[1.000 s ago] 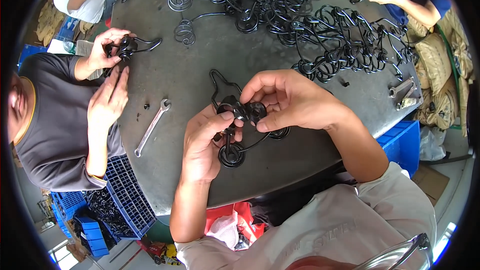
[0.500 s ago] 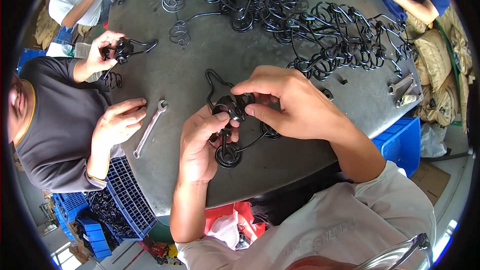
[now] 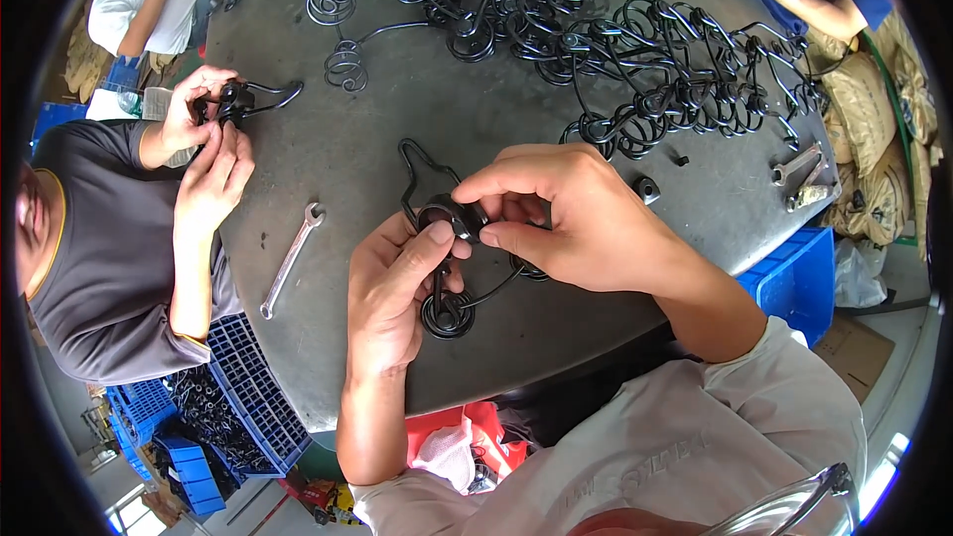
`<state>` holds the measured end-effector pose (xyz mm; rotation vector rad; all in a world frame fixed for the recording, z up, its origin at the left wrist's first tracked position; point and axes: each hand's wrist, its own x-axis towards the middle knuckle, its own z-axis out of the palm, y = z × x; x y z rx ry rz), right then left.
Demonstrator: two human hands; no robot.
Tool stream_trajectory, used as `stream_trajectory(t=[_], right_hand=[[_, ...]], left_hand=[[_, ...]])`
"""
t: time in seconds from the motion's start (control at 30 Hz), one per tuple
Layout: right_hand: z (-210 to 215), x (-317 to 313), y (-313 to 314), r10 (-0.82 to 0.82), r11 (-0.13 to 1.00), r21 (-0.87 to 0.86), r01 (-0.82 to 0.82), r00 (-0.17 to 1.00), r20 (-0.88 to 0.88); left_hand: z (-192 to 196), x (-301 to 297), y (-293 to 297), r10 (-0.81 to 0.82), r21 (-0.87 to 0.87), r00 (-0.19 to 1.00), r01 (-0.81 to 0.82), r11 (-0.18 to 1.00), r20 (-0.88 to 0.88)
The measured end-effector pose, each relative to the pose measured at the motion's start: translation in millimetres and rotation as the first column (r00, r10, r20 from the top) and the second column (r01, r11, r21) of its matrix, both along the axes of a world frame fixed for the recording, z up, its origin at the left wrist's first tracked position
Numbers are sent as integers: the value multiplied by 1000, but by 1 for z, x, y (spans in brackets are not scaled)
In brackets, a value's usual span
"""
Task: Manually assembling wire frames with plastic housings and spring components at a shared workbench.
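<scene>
Head view, 1 moment. Both hands meet over the grey metal table (image 3: 397, 109), slightly below centre of frame.

Left hand (image 3: 397, 288): fingers curled, thumb laid up against a small black round fitting (image 3: 452, 213); the lower fingers wrap the stem of a black bent-wire piece (image 3: 447, 308). Closed grip on the wire.

Right hand (image 3: 566, 213): thumb and forefinger pinched shut on the same fitting from the 3 o'clock side — remaining fingers curled above it. How far the fitting sits onto the wire cannot be told; the fingers cover the joint.

Wire piece: looped outline rises toward 11 o'clock from the hands, spiral coil end lies on the table at 6 o'clock of the fitting, just beside the left palm.

Surroundings:
- Open-ended spanner (image 3: 291, 258) flat on the table, 9 o'clock of the left hand, apart from it.
- Large tangled pile of black wire pieces (image 3: 635, 60) from 12 to 2 o'clock, well apart from the hands.
- 2 more spanners (image 3: 802, 179) at 3 o'clock near the table edge.
- A co-worker's hands (image 3: 208, 139) at 10 o'clock hold another black wire piece — separate from the wearer's.
- Blue crate (image 3: 794, 278) below the table edge, 4 o'clock.
</scene>
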<state>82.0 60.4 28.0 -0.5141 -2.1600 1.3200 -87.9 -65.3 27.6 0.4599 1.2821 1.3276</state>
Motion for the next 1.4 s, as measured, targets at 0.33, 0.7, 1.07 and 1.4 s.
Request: stream_trajectory(t=[0.33,0.7,1.07,1.4], right_hand=[[1,1,0,18,999,-42,-19,999,-33],[13,0,-3,3,998,-65,0,999,44],[8,-2,-5,-42,999,-34,43,998,36],[5,-3,-19,-118,962,244,124,992,-36]], left_hand=[[-2,5,2,11,-28,991,-15,999,-132],[-4,6,1,-22,-10,996,21,1000,-88],[-6,2,1,-23,16,987,21,1000,161],[-12,12,17,80,-91,992,-71,993,98]])
